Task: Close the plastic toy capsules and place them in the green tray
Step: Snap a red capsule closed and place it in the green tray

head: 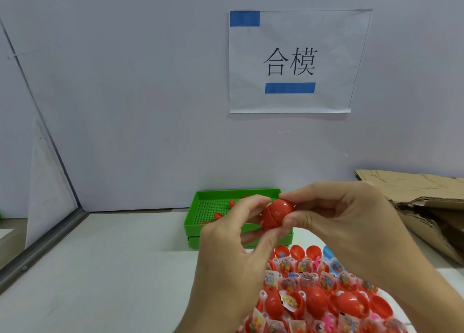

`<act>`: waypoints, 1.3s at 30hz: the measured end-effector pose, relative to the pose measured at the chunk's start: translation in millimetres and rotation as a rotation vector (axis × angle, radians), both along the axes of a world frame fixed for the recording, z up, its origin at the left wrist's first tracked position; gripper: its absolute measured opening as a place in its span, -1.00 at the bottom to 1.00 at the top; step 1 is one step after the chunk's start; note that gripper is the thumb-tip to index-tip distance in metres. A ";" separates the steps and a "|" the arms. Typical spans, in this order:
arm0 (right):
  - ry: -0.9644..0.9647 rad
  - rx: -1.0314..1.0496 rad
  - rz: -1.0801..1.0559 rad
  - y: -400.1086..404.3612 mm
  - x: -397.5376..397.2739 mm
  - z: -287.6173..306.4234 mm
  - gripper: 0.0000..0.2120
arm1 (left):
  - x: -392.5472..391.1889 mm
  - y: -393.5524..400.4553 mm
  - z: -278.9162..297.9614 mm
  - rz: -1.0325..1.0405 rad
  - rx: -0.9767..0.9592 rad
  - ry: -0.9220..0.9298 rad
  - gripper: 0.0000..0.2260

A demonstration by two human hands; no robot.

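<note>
left hand [236, 234] and right hand [334, 222] pinch the red capsule [276, 216] from opposite sides, pressing its halves together, above the green tray [192, 222] for drop-off.

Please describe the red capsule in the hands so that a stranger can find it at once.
Look in front of the green tray by the wall. Both hands, left hand and right hand, hold one red capsule above the table; unlike the open ones below, it is nearly closed.
</note>
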State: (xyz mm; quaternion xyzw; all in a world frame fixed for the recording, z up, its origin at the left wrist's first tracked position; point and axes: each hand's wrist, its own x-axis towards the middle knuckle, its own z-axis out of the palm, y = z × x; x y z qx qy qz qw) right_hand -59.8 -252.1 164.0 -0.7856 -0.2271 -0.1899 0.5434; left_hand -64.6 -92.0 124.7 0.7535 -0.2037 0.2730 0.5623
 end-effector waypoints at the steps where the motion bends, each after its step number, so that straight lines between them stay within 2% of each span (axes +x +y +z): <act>1: 0.001 0.003 0.000 -0.1 0.1 0.1 -0.76 | 0.6 1.1 0.2 -0.020 -0.018 0.007 -0.72; 11: 0.027 0.059 0.084 -2.4 -0.5 0.6 -0.70 | 5.4 5.4 -2.2 -0.238 -0.228 0.121 -0.70; 13: 0.060 0.056 0.119 -3.7 -0.3 0.1 -0.75 | 6.2 7.1 -2.7 -0.266 -0.244 0.148 -0.72; 18: 0.155 0.098 0.151 -3.7 3.3 -3.8 -0.84 | 10.4 10.3 -5.8 -0.307 -0.285 0.247 -0.70; 22: 0.221 0.090 0.127 -3.7 5.4 -5.7 -0.73 | 11.0 12.2 -4.9 -0.345 -0.292 0.309 -0.76; 24: 0.244 0.100 0.141 -3.0 6.0 -6.5 -0.69 | 10.9 12.8 -4.1 -0.347 -0.295 0.328 -0.73; 26: 0.248 0.096 0.146 -1.6 6.1 -7.4 -0.73 | 10.9 12.9 -3.5 -0.360 -0.328 0.348 -0.69; 31: 0.305 0.141 0.156 1.1 7.1 -9.5 -0.77 | 10.6 12.2 -2.0 -0.392 -0.407 0.363 -0.74; 36: 0.341 0.197 0.158 3.6 8.2 -9.8 -0.75 | 9.8 13.9 -1.4 -0.375 -0.308 0.324 -0.67; 39: 0.356 0.219 0.149 5.6 9.6 -11.7 -0.67 | 9.7 13.1 -1.9 -0.322 -0.258 0.272 -0.71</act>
